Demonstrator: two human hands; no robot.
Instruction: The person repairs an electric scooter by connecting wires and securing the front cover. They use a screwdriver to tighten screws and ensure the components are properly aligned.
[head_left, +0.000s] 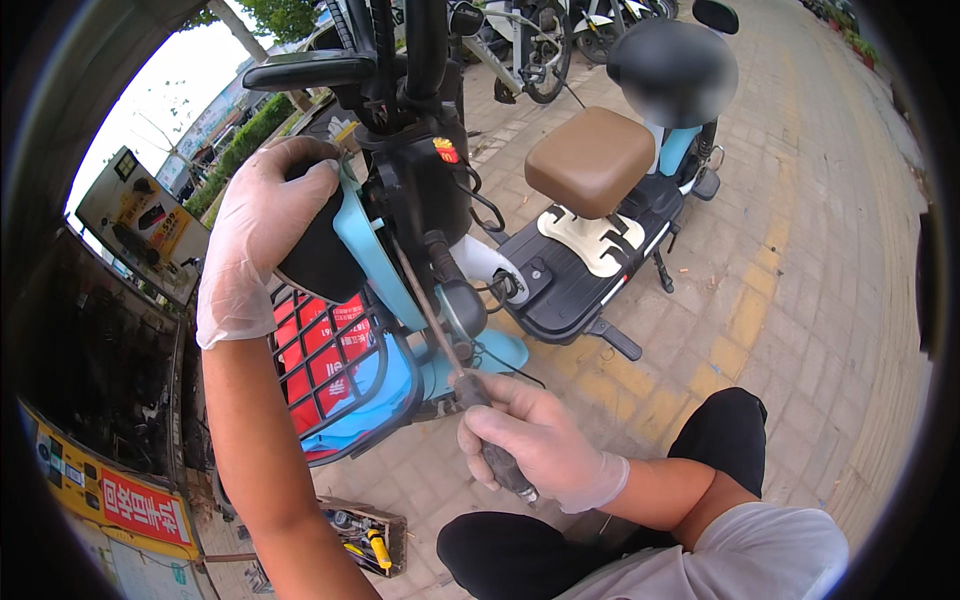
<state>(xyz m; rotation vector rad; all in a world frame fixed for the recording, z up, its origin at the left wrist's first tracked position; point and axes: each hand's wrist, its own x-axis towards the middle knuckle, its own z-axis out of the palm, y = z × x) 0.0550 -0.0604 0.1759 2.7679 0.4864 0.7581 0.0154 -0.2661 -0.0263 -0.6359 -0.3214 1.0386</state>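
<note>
My left hand, in a clear thin glove, grips the top of a front panel, light blue with a black face, on an electric scooter. Its fingers curl over the upper edge, partly hidden. My right hand, also gloved, is closed around the dark, worn handle of a long screwdriver. The shaft slants up and left into the gap between the panel and the black steering column. Its tip is hard to make out there. Below the panel is a black wire basket with red and blue material inside.
A brown seat stands over a black footboard to the right. A toolbox with a yellow-handled tool lies on the paving at lower left. Loose black cables hang beside the column. Bicycles stand behind.
</note>
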